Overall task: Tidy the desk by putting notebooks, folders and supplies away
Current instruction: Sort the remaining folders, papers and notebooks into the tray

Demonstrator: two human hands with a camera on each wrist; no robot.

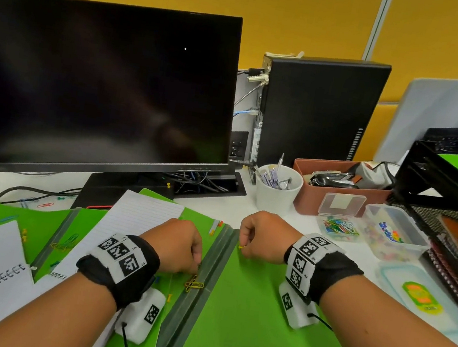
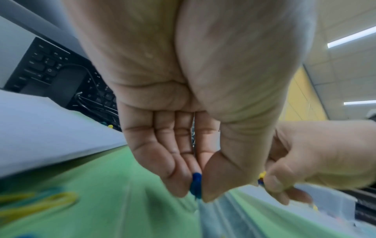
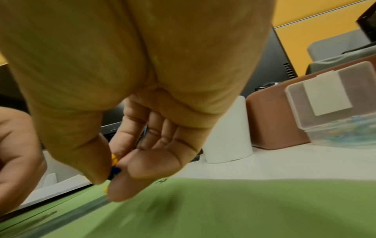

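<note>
Pushpins are pinched in both hands at lower centre of the head view: a blue pin [image 2: 196, 185] by the left hand [image 1: 179, 244], yellow and blue ones [image 3: 114, 167] by the right hand [image 1: 264, 237]. Slips are risked (tiny heads), scattering them onto the green folder [image 1: 259, 324].

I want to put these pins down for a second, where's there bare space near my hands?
The near half of the green folder below your right hand is bare. So is the white desk strip between it and the white cup. Left, notebooks and scattered clips crowd everything.
</note>
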